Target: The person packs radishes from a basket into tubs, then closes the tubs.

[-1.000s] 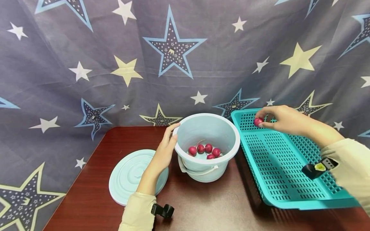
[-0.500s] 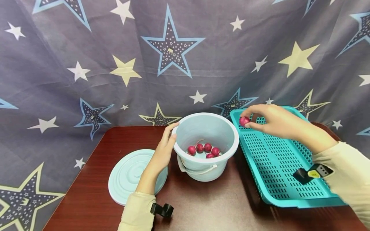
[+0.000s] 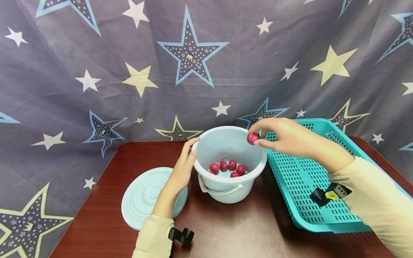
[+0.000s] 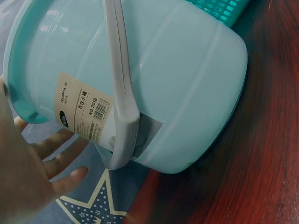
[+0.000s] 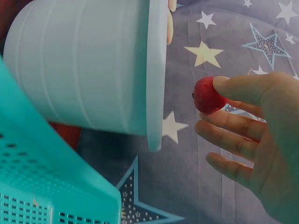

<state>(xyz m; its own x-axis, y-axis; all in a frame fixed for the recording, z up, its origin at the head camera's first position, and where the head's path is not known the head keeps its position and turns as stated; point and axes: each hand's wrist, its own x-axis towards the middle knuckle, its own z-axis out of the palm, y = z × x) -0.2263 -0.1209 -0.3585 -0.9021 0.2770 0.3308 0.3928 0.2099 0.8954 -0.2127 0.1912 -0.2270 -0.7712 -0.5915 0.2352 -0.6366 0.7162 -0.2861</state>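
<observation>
In the head view my right hand (image 3: 284, 138) pinches a red radish (image 3: 253, 138) between thumb and fingertips, over the right side of the bucket's mouth. The right wrist view shows this radish (image 5: 209, 95) apart from the rim, with the other fingers spread loosely. My left hand (image 3: 183, 166) touches the left rim of the pale blue bucket (image 3: 230, 188); its fingers (image 4: 65, 156) lie spread and fairly straight in the left wrist view. Several radishes (image 3: 223, 165) lie on the bucket's bottom, roots still on some.
A turquoise slotted basket (image 3: 298, 179) stands right of the bucket, partly hidden by my right arm. The round pale blue lid (image 3: 142, 199) lies at the left, partly beneath my left forearm. A star-patterned cloth (image 3: 109, 71) hangs behind the brown table (image 3: 226, 229).
My right hand has carried the radish leftward from above the basket to over the bucket's right rim. My left hand stays at the left rim.
</observation>
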